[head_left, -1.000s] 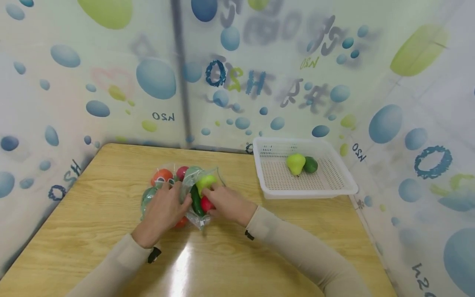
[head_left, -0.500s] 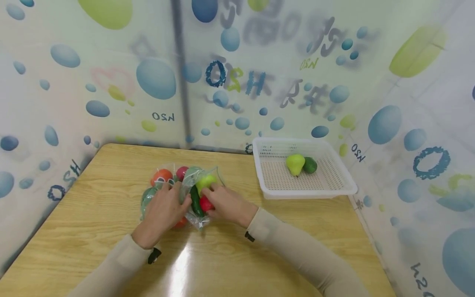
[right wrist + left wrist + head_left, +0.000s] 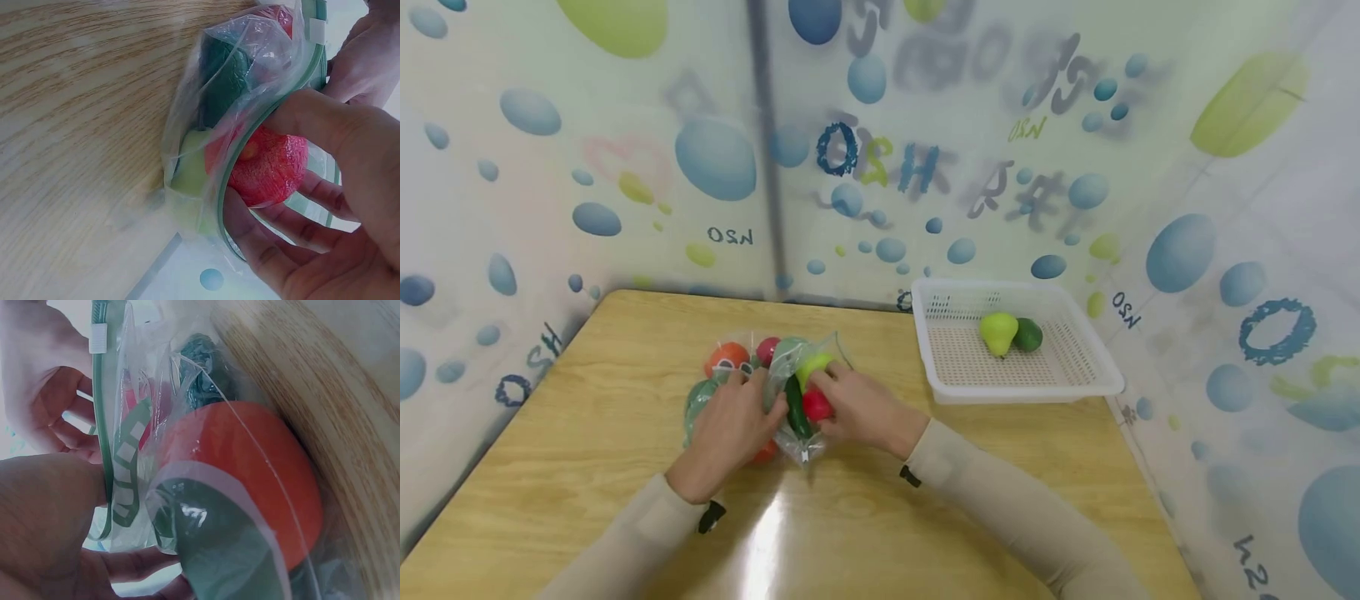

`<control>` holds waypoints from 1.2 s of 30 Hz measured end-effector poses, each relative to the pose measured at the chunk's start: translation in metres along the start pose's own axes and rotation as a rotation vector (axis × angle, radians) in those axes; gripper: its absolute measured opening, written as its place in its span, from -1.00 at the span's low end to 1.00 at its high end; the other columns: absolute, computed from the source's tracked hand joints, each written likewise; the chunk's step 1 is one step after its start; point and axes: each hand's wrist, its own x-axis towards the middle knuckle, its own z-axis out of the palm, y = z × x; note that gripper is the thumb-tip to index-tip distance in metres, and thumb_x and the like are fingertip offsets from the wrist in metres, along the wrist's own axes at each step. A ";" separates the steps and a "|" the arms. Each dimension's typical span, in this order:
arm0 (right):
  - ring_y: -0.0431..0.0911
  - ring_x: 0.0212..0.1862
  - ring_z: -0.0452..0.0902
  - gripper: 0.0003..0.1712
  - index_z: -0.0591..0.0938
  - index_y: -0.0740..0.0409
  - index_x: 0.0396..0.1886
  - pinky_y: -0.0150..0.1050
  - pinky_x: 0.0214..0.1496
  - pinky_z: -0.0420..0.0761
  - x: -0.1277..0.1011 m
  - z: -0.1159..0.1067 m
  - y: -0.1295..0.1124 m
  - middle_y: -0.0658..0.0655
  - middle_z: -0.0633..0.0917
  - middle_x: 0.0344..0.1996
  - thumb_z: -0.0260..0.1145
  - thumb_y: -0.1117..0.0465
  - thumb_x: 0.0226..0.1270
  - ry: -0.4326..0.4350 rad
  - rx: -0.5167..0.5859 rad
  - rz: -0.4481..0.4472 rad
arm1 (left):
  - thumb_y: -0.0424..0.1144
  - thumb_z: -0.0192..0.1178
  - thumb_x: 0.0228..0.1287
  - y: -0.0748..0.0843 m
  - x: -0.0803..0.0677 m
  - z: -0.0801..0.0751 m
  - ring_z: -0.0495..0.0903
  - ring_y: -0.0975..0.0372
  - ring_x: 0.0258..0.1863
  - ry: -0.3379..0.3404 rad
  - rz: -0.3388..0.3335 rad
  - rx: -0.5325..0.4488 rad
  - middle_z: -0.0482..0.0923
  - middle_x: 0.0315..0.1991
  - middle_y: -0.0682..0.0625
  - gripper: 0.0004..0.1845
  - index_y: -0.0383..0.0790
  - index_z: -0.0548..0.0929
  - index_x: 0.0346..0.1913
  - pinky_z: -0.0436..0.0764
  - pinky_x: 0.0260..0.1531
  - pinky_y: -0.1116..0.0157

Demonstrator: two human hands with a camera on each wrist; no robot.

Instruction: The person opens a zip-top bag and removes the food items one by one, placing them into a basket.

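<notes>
A clear zip bag [image 3: 805, 457] with a green rim lies on the table, full of fruit and vegetables. My left hand [image 3: 730, 425] grips the bag's rim, thumb at the opening and fingers beneath. My right hand [image 3: 868, 410] reaches into the mouth and holds a round red fruit [image 3: 275, 165] between thumb and fingers. Beside it are a dark green cucumber [image 3: 797, 408] and a yellow-green fruit [image 3: 811, 368]. Through the plastic, an orange-red tomato [image 3: 250, 456] shows close to the left wrist camera. The bag's left part is partly hidden by my left hand.
A white perforated basket [image 3: 1022, 390] stands at the back right of the wooden table [image 3: 865, 533]. Inside it lie a yellow-green pear [image 3: 998, 332] and a dark green oval fruit [image 3: 1028, 335]. A patterned curtain wall [image 3: 850, 225] borders the table's back edge.
My right hand has shifted slightly up and to the right, and the red fruit is a little higher and more exposed. The left hand stays in place.
</notes>
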 end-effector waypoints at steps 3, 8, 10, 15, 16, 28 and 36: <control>-0.13 0.04 0.77 -0.36 0.61 0.09 0.39 -0.36 0.19 0.85 -0.001 -0.002 0.002 0.18 0.76 0.22 0.72 0.05 0.49 0.012 0.018 0.001 | -0.08 0.37 0.63 0.000 0.000 -0.001 0.58 0.03 -0.44 0.004 0.006 -0.002 0.65 -0.17 -0.37 -0.53 -0.51 0.68 0.20 0.59 -0.55 0.17; -0.15 0.03 0.76 -0.36 0.61 0.09 0.40 -0.39 0.17 0.84 -0.001 -0.007 0.003 0.15 0.74 0.19 0.72 0.10 0.49 0.027 0.067 0.003 | -0.09 0.38 0.62 0.000 0.001 -0.002 0.58 0.02 -0.43 -0.005 -0.007 -0.005 0.66 -0.13 -0.41 -0.51 -0.52 0.68 0.23 0.61 -0.55 0.17; -0.16 0.02 0.76 -0.38 0.62 0.10 0.39 -0.41 0.15 0.83 -0.001 -0.011 0.004 0.14 0.73 0.18 0.71 0.13 0.48 0.038 0.092 0.007 | -0.09 0.38 0.62 0.000 0.001 -0.003 0.59 0.02 -0.43 -0.004 -0.008 -0.004 0.67 -0.11 -0.43 -0.50 -0.52 0.68 0.25 0.62 -0.55 0.16; -0.15 0.04 0.79 -0.39 0.64 0.11 0.38 -0.38 0.17 0.84 -0.004 -0.018 0.006 0.14 0.74 0.20 0.71 0.18 0.46 0.071 0.148 0.016 | -0.09 0.37 0.63 0.000 0.002 -0.005 0.60 0.01 -0.42 -0.006 -0.011 -0.009 0.67 -0.06 -0.45 -0.48 -0.53 0.67 0.29 0.63 -0.54 0.16; -0.14 0.05 0.80 -0.39 0.64 0.11 0.38 -0.37 0.18 0.85 -0.005 -0.020 0.006 0.14 0.74 0.21 0.71 0.18 0.46 0.076 0.152 0.018 | -0.09 0.37 0.63 0.000 0.002 -0.005 0.60 0.02 -0.41 -0.009 -0.012 -0.010 0.67 -0.06 -0.45 -0.48 -0.53 0.67 0.30 0.62 -0.54 0.17; -0.06 0.12 0.84 -0.34 0.64 0.13 0.40 -0.19 0.21 0.91 -0.016 -0.034 0.013 0.18 0.76 0.22 0.74 0.20 0.42 0.124 0.206 0.047 | -0.07 0.36 0.64 0.000 0.001 -0.005 0.61 0.00 -0.37 -0.021 -0.023 -0.009 0.68 -0.03 -0.46 -0.46 -0.51 0.67 0.33 0.65 -0.50 0.13; -0.05 0.20 0.82 -0.30 0.62 0.14 0.46 -0.21 0.29 0.88 -0.031 -0.046 0.024 0.17 0.74 0.28 0.73 0.19 0.44 0.126 0.264 0.068 | -0.07 0.33 0.66 0.000 -0.001 -0.004 0.60 0.01 -0.37 -0.022 -0.020 -0.014 0.70 -0.01 -0.48 -0.42 -0.53 0.65 0.40 0.60 -0.54 0.17</control>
